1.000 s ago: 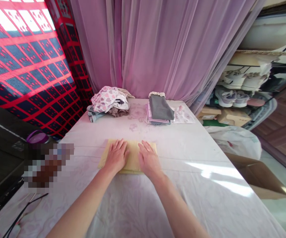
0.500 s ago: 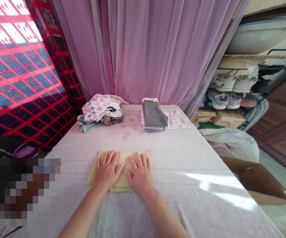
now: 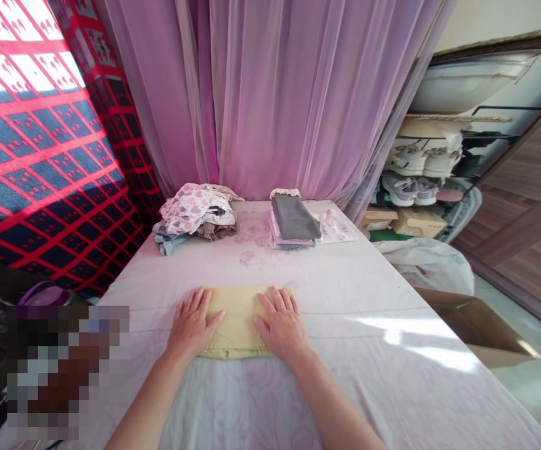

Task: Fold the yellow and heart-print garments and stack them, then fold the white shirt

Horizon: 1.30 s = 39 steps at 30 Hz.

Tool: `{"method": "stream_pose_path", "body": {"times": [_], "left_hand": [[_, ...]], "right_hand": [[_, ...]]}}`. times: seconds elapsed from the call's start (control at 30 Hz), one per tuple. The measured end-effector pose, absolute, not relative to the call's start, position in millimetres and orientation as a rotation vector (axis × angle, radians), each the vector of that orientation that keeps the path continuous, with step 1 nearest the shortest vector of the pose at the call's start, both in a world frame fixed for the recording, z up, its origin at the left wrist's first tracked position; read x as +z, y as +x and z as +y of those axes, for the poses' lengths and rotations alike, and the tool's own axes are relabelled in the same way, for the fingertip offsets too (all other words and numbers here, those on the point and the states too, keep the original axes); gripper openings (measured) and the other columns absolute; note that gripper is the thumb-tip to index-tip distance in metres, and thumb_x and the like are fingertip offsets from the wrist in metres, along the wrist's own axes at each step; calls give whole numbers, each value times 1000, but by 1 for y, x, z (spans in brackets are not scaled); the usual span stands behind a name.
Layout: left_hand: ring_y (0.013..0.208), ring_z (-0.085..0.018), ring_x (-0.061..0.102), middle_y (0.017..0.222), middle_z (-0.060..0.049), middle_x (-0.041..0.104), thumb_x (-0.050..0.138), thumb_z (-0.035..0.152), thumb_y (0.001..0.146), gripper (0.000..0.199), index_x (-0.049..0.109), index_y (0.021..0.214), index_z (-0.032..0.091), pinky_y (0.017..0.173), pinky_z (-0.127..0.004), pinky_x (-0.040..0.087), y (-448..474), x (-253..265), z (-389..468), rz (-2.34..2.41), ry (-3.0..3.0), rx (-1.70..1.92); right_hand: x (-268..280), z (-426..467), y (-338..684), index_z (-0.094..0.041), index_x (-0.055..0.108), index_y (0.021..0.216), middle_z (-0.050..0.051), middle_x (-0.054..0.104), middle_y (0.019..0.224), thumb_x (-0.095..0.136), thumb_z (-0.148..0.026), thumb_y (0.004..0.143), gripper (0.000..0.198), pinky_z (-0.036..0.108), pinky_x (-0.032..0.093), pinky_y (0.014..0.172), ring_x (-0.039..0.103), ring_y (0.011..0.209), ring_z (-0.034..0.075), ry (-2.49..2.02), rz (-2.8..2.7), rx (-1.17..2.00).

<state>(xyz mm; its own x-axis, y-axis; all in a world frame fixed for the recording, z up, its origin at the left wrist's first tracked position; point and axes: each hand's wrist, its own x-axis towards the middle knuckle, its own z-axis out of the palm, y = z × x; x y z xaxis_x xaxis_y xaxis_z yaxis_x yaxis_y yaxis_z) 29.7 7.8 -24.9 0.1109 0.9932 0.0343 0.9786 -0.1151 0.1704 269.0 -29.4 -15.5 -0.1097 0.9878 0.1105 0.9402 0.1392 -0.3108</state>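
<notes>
A folded yellow cloth item (image 3: pixel 235 322) lies flat on the table, close to me; its exact kind of garment cannot be made out. My left hand (image 3: pixel 191 325) rests on its left edge with the fingers spread. On the right part of the same cloth, my right hand (image 3: pixel 282 322) lies flat, thumb out toward the middle. Neither hand grips anything. Farther back stands a folded stack topped by grey trousers (image 3: pixel 293 217) with a frilled waistband, beside a flat white printed garment (image 3: pixel 338 228).
A loose heap of clothes (image 3: pixel 195 215) lies at the back left of the cloth-covered table (image 3: pixel 345 281). Purple curtains (image 3: pixel 261 100) hang behind. To the right are a shoe rack (image 3: pixel 420 140), a plastic bag (image 3: pixel 432 262) and an open cardboard box (image 3: pixel 481 325).
My hands have moved apart toward the sides of the yellow cloth, baring its middle. The cloth's left flaring edge no longer shows beyond my left hand. The view has shifted slightly.
</notes>
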Motion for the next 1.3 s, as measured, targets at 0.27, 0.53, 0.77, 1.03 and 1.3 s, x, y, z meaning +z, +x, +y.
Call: {"method": "stream_pose_path", "body": {"times": [0.27, 0.53, 0.77, 1.03, 1.3], "left_hand": [[143, -32, 34, 153, -16, 41, 38, 48, 94, 60, 45, 143, 14, 116, -53, 25, 29, -27, 5, 2042, 2238, 386], [134, -34, 44, 141, -17, 54, 41, 40, 92, 43, 64, 119, 15, 109, -56, 35, 13, -34, 12, 2203, 2077, 683], [127, -31, 51, 132, -13, 61, 49, 41, 86, 29, 67, 96, 20, 108, -52, 39, 6, -38, 13, 2151, 2055, 804], [124, -30, 54, 129, -11, 64, 53, 39, 80, 21, 65, 86, 22, 110, -54, 34, 8, -30, 10, 2084, 1994, 849], [92, -22, 69, 93, -4, 75, 54, 45, 79, 26, 62, 91, 23, 100, -43, 45, 9, -21, 7, 1801, 1766, 963]], "right_hand": [[-16, -30, 270, -24, 49, 144, 13, 37, 156, 49, -49, 95, 55, 50, 23, 117, 29, 144, 33, -1881, -2150, 208], [-17, -31, 271, -25, 51, 143, 12, 38, 155, 50, -46, 95, 52, 50, 25, 117, 31, 144, 31, -1874, -2143, 203], [-18, -32, 271, -24, 53, 141, 12, 40, 154, 50, -43, 95, 49, 49, 25, 116, 33, 143, 30, -1856, -2127, 194], [-24, -29, 275, -25, 52, 141, 11, 39, 155, 49, -44, 95, 50, 51, 26, 116, 32, 143, 31, -1838, -2156, 208], [-31, -27, 277, -25, 51, 142, 11, 38, 155, 47, -45, 95, 51, 52, 26, 115, 31, 143, 32, -1816, -2165, 186]]}}
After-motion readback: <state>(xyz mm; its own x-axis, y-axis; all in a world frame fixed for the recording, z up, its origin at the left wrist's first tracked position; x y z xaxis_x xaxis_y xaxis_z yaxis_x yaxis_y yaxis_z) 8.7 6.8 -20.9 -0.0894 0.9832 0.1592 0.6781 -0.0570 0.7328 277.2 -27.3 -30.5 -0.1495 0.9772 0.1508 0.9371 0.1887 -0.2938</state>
